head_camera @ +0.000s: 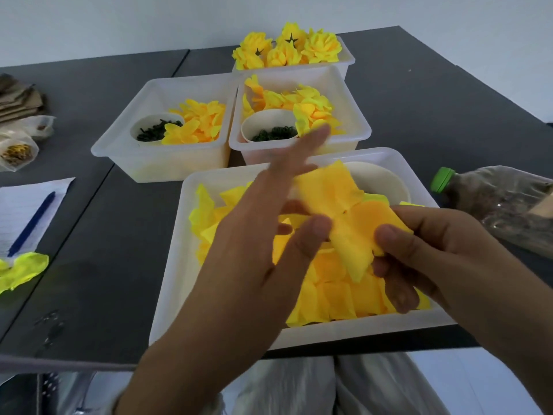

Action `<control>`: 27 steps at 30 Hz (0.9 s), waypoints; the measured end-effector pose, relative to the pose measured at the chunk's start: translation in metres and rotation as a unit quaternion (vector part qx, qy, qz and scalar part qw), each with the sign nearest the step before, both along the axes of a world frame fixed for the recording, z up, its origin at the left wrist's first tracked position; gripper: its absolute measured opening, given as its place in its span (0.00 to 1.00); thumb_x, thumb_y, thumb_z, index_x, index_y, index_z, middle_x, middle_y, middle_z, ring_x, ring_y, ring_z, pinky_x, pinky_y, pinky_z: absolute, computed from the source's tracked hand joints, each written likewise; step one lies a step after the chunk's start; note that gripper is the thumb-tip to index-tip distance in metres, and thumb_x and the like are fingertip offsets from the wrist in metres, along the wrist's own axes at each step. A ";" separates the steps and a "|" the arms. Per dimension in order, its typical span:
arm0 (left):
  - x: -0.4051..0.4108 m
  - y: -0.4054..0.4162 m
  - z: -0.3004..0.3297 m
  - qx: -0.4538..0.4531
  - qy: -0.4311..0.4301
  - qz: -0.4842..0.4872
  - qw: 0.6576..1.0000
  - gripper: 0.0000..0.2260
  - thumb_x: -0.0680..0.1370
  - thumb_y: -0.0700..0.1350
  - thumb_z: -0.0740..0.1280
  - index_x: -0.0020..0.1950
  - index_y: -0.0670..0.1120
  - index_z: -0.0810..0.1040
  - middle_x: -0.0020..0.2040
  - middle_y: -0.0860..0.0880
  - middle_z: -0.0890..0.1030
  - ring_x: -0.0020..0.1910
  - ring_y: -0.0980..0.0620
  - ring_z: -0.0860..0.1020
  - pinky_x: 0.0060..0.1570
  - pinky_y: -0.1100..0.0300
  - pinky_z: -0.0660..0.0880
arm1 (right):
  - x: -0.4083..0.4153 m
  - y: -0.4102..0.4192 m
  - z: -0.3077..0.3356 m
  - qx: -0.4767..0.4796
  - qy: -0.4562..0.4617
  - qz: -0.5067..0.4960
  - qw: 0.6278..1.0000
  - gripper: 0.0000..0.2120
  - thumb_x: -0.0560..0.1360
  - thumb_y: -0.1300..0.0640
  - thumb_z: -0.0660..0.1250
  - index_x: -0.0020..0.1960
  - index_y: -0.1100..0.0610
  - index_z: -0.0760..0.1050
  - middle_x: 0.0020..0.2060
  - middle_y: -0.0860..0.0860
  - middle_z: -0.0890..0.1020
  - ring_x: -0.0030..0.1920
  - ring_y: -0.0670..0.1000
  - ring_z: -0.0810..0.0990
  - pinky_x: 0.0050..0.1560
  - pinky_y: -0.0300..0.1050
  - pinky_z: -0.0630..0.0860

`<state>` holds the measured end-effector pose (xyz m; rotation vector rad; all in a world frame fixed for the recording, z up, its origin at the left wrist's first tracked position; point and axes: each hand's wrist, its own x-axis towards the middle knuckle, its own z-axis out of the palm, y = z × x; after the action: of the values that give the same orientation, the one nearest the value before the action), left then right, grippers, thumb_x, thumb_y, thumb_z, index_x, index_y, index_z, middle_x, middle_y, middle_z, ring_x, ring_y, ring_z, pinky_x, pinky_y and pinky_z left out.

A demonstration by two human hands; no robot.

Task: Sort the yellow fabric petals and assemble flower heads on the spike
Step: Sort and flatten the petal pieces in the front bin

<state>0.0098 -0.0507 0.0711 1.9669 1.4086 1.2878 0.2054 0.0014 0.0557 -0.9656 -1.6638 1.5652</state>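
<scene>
Though pinched from both sides, looks to weigh almost nothing: so with the yellow petal piece, cross-shaped, thin, limp at the lobes. Held above the near tray, just over its heap of loose petals. Gripped on one lobe by the left hand, thumb pressed on top against the lower fingers, the longer fingers stretched straight and blurred. Gripped on the opposite lobe by the right hand, thumb over, fingers curled beneath.

Probably soft, easily creased, and apt to cling to its neighbours in a stack. Better peeled apart by sliding the thumb pads than by tugging. Best taken close to the middle, beside what seems a small centre hole, if meant for threading. Cannot see any spike from here.

Further out: a paper bowl at the back of the near tray. Beyond it, the left middle tray and the right middle tray, each with petals and a cup of dark green bits. Farthest back, the far tray piled with finished flower heads.

Underneath, a dark grey matt table with a seam between panels, unlikely to let light fabric slide far. At the left edge, a notepad with a blue pen and a stray petal. At the right, a bottle with a green cap, lying on its side. Behind everything, a plain pale wall.
</scene>
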 end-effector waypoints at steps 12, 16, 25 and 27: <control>0.012 -0.003 -0.002 -0.049 0.105 0.061 0.991 0.12 0.69 0.54 0.71 0.51 0.59 0.82 0.57 0.62 0.75 0.58 0.63 0.74 0.52 0.73 0.68 | -0.029 -0.017 -0.001 0.054 0.051 -0.073 0.995 0.15 0.71 0.46 0.60 0.33 0.55 0.76 0.22 0.43 0.69 0.24 0.40 0.69 0.28 0.29 0.67; 0.019 -0.004 -0.003 -0.047 0.076 0.074 0.993 0.14 0.67 0.57 0.72 0.51 0.58 0.82 0.55 0.60 0.75 0.57 0.64 0.73 0.50 0.75 0.67 | -0.032 -0.013 -0.004 0.082 0.070 -0.080 0.991 0.19 0.73 0.47 0.61 0.34 0.63 0.72 0.23 0.44 0.69 0.25 0.41 0.69 0.28 0.30 0.68; 0.029 -0.003 -0.008 -0.099 -0.103 0.088 0.986 0.06 0.63 0.56 0.74 0.38 0.57 0.82 0.52 0.61 0.77 0.54 0.60 0.77 0.46 0.68 0.74 | -0.035 -0.009 -0.004 0.100 0.072 -0.078 0.989 0.17 0.71 0.44 0.67 0.24 0.46 0.73 0.21 0.46 0.65 0.22 0.42 0.64 0.27 0.31 0.64; 0.028 -0.002 -0.009 -0.132 -0.176 0.073 0.973 0.06 0.62 0.55 0.75 0.37 0.56 0.83 0.51 0.59 0.79 0.53 0.60 0.79 0.46 0.64 0.77 | -0.035 -0.009 -0.003 0.106 0.069 -0.086 0.988 0.18 0.71 0.43 0.65 0.24 0.45 0.73 0.20 0.45 0.66 0.22 0.41 0.66 0.26 0.30 0.65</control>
<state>0.0377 -0.0528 0.0620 1.4044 1.4738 1.3520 0.1704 -0.0076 0.0527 -0.8466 -1.5689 1.2832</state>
